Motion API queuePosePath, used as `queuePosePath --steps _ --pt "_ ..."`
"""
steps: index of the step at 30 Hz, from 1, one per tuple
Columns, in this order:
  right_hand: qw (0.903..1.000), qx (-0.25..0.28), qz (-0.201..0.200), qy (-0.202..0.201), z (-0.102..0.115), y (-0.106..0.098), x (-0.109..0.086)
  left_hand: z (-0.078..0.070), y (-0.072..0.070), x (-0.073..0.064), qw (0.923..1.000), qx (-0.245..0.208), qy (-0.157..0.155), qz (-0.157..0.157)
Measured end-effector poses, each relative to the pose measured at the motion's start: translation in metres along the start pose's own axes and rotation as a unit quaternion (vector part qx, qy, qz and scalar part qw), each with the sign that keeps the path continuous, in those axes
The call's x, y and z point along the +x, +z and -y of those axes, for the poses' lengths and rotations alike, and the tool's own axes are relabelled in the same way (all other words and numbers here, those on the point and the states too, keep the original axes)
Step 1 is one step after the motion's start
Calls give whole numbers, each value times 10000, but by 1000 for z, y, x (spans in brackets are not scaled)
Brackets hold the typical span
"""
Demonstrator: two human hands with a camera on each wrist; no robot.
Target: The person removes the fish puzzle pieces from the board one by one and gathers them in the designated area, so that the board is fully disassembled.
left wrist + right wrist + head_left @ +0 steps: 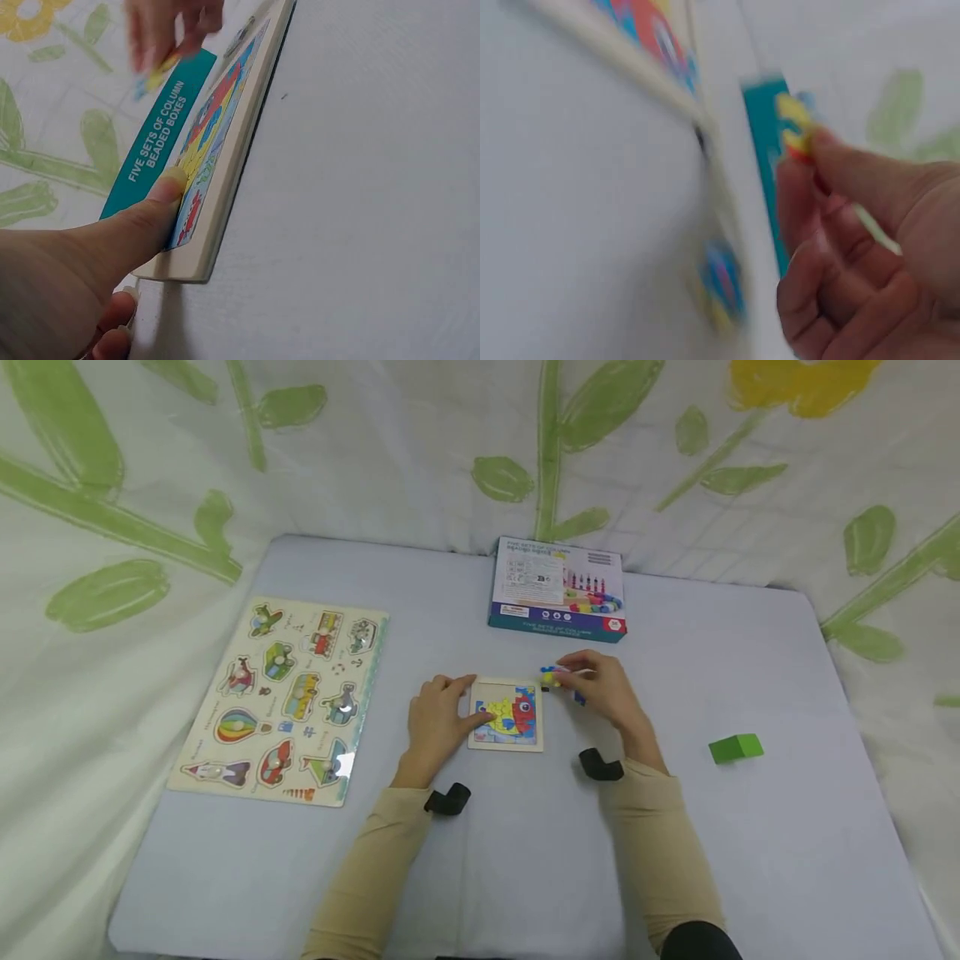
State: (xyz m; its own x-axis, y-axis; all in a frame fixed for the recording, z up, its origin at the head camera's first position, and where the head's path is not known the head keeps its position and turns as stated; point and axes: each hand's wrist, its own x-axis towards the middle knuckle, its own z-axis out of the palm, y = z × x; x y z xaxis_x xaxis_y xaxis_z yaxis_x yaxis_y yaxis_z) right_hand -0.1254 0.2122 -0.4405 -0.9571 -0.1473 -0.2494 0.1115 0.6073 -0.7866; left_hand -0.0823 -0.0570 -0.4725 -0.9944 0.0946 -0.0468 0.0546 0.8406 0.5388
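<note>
Head view: fish puzzle tray [517, 747] lies on the table [540, 868], betw. both hands. Most of the fish pic [513, 720] is in, but a bare wood strip [501, 690] shows along the tray's 12 o'clock side, so I'd say the step in hand is filling the last gaps of the jigsaw.

L hand [441, 718] is at the tray's 9 o'clock: thumb down on the pic, fingers curled at the outer edge, so it's gripping the tray, prob. to steady it. R hand [603, 689] is at 2–3 o'clock, pinching a small yellow-and-blue pc [551, 677] btw thumb & finger, just beside the tray's 2 o'clock corner. Right wrist view also has a loose pc [724, 289] on the table, approx 3 o'clock of the tray; too blurred to read its shape.

Next move prob. calls for turning the yellow-and-blue pc to suit the gap, bringing it toward 9 o'clock over the bare wood strip & pressing it flush w/o nudging its neighbours.

Other stuff, from the tray: beaded-boxes carton [557, 589] at 1 o'clock, vehicle peg board [258, 792] at 9, green block [735, 749] at 3, well apart.
</note>
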Motion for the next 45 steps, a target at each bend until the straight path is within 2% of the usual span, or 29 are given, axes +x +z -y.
queuePosePath --steps 3,6,9,13,15,18,20,22,25,28,30,33,39,45 --pt "9965 -485 -416 548 -21 -32 -11 3 -1 -1 9999 -26 -114 25" --pt "9908 -808 -380 1020 -36 -49 -18 5 -3 -3 9998 -25 -219 30" --pt "9835 -1256 -370 1245 -42 -50 -19 5 -3 -5 9997 -65 -245 16" --pt "9663 -2052 -818 1323 -35 -40 -19 2 -1 -10 9998 12 -190 -82" --pt "9645 -2217 -939 1086 -27 -29 -18 -1 -1 -15 9994 249 -100 -197" --pt "9700 -2254 -864 288 -13 -8 -16 -9 -1 -25 9947 815 320 -543" --pt "9738 -2171 -626 -242 -4 8 -14 -15 0 -33 9866 1225 765 -766" --pt "9727 -2192 -379 -663 3 22 -11 -22 1 -42 9761 1601 1197 -854" --pt "9687 -2321 -9 -884 13 38 -6 -30 3 -56 9626 2100 1593 -621" --pt "9616 -2582 135 -924 18 47 -3 -35 4 -67 9520 2489 1764 -261" --pt "9581 -2715 112 -905 19 48 -2 -38 4 -72 9479 2598 1839 -86" --pt "9565 -2773 52 -904 18 49 -2 -38 5 -75 9476 2544 1932 36" --pt "9559 -2767 -60 -983 18 48 -5 -33 7 -76 9520 2236 2089 -54" --pt "9561 -2731 -105 -1054 17 49 -6 -30 5 -72 9614 1856 2033 33"
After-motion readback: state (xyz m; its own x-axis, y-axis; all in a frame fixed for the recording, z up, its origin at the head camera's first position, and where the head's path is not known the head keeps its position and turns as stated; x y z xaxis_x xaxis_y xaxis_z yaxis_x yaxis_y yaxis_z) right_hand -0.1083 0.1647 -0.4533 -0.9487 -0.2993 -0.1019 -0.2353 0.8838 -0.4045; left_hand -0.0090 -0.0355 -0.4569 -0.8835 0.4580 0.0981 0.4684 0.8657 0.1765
